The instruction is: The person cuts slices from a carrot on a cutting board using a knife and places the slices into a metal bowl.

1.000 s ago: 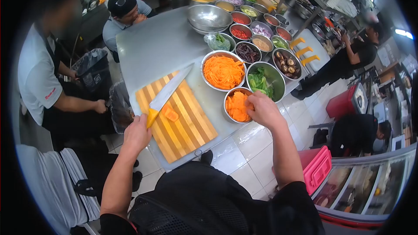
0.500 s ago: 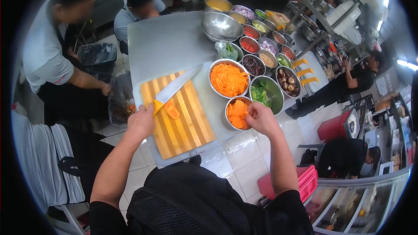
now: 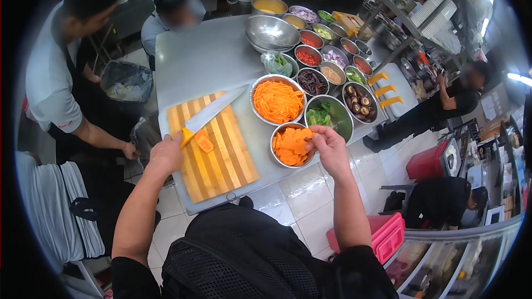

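Note:
My left hand (image 3: pixel 166 155) is closed around the yellow handle of a kitchen knife (image 3: pixel 213 111). Its wide blade lies flat across the striped wooden cutting board (image 3: pixel 233 160), pointing away from me. Beside the handle is a piece of carrot (image 3: pixel 204 140). At the rim of a metal bowl (image 3: pixel 275 158), my right hand (image 3: pixel 331 149) pinches a thin carrot slice between thumb and fingers. Sliced carrot (image 3: pixel 291 147) heaps up in that bowl. Just behind it, a larger bowl holds shredded carrot (image 3: pixel 277 101); leafy greens (image 3: pixel 320 115) lie in the bowl to the right.
Several bowls crowd the table's right side, with mushrooms (image 3: pixel 359 102), dark strips (image 3: pixel 312 82) and chopped red pieces (image 3: pixel 307 55). A metal colander (image 3: pixel 272 32) sits farther back. On my left a co-worker (image 3: pixel 55 77) stands by a lined bin (image 3: pixel 126 80). Yellow handles (image 3: pixel 385 89) stick out at right.
My right hand has lifted slightly from the carrot slices, fingers pinched. The view has shifted, moving the table a little left. The left co-worker's arm has lowered. My left hand keeps the knife.

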Available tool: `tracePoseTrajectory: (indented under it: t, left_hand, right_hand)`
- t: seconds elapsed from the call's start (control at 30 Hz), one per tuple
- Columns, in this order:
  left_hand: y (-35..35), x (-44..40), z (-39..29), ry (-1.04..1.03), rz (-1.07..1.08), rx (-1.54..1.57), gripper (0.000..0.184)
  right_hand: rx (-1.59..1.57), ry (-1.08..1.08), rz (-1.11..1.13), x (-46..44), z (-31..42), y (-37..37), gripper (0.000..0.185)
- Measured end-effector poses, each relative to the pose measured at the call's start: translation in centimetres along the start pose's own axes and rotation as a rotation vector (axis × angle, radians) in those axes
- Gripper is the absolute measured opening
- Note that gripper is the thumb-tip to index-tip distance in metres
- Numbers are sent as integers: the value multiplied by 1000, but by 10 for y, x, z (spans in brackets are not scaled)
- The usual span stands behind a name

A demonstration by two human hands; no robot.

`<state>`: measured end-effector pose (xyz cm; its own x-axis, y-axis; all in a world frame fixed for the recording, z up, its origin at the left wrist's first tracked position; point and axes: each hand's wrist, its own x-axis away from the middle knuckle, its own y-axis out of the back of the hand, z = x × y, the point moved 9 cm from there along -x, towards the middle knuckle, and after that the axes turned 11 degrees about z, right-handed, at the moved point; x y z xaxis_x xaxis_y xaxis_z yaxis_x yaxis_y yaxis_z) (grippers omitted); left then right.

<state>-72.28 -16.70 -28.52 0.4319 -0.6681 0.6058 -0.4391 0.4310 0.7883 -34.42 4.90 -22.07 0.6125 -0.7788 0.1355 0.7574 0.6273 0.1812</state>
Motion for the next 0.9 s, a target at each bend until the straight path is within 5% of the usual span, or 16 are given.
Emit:
tracePoseTrajectory:
  t: [0.37, 0.67, 0.77, 0.9]
  left_hand:
    - [-1, 2, -5, 42, -35, -26, 60]
    - [-7, -8, 1, 25, -88, -29, 60]
    - [-4, -6, 1, -10, -99, -18, 60]
    - [-4, 11, 1, -32, -39, -27, 62]
  right_hand:
    - [306, -44, -2, -7, -9, -6, 22]
    - [865, 208, -134, 0, 10, -23, 15]
    - [832, 375, -268, 8, 28, -10, 18]
    - [650, 252, -432, 25, 54, 18, 14]
